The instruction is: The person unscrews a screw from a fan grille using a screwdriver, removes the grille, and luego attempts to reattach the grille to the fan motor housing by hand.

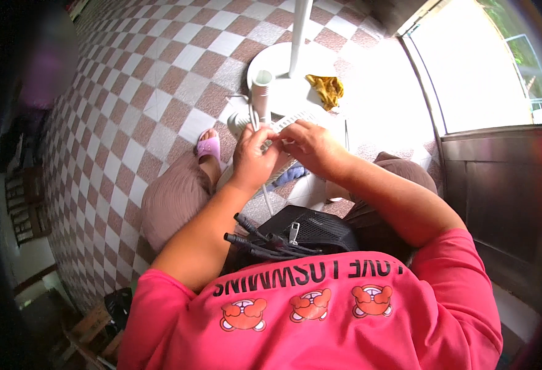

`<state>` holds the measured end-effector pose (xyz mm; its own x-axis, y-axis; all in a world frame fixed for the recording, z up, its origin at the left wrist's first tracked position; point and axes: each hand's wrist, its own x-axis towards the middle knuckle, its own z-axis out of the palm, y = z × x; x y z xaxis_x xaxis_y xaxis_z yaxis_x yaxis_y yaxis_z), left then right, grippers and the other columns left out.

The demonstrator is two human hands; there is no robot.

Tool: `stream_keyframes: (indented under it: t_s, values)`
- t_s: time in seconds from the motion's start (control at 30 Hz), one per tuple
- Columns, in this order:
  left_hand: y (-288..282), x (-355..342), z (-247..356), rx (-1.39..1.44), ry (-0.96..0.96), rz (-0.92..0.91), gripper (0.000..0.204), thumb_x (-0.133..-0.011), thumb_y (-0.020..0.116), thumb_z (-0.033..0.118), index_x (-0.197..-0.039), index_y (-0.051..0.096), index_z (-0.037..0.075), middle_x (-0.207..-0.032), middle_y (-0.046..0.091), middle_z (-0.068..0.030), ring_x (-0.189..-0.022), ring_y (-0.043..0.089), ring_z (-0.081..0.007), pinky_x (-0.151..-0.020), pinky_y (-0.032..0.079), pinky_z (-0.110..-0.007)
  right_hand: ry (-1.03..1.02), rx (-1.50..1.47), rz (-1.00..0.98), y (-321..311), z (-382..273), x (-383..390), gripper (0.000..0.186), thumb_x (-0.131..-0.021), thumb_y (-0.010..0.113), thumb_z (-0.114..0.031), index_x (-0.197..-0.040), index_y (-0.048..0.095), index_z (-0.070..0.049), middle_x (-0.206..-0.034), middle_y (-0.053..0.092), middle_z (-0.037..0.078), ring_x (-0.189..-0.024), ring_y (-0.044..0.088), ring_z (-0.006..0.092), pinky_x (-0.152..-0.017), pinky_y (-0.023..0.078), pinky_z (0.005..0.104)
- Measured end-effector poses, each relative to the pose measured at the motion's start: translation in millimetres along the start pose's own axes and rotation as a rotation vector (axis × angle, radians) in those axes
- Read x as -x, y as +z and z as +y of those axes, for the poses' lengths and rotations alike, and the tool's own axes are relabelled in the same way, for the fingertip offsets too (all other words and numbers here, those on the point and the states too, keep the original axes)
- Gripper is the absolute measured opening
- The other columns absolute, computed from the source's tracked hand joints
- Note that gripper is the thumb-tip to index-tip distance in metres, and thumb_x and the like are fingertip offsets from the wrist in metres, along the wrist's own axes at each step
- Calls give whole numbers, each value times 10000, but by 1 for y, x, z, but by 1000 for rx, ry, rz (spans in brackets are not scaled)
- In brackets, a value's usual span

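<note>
In the middle, my left hand [254,157] and my right hand [308,145] meet with curled fingers over a white slotted plastic object [241,123]; what is between the fingertips is too small to make out. A short upright white tube [261,91] rises just beyond my hands, with a white cord [239,96] looped beside it. Blue cloth [286,177] shows below my right hand.
Behind stand a white pole [299,34] on a round base [265,58] and a crumpled yellow cloth [326,89]. My pink slipper [207,148] rests on checkered floor tiles. A black bag [305,228] with cables is at my waist. A bright doorway [468,74] is at right.
</note>
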<state>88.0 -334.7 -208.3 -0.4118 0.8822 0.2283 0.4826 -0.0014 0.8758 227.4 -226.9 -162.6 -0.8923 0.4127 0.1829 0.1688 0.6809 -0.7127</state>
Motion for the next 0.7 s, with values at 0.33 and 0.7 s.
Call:
stream_keyframes:
  t_s: [0.33, 0.7]
  values:
    - [-10, -11, 5, 41, 3, -91, 116, -793, 549, 28, -885, 600, -19, -979, 555, -158, -937, 537, -290, -852, 432, -353, -53, -27, 157, 29, 17, -6, 159, -795, 627, -143, -880, 538, -43, -796, 553, 147, -768, 577, 347, -684, 477, 436]
    - [-12, -11, -17, 62, -45, -151, 188, -873, 479, 33, -1019, 586, -19, -1060, 558, -106, -1005, 503, -231, -922, 385, -335, 53, -220, 281, -23, 7, -11, 178, -715, 670, -123, -777, 516, -60, -757, 555, 131, -702, 579, 354, -607, 464, 418]
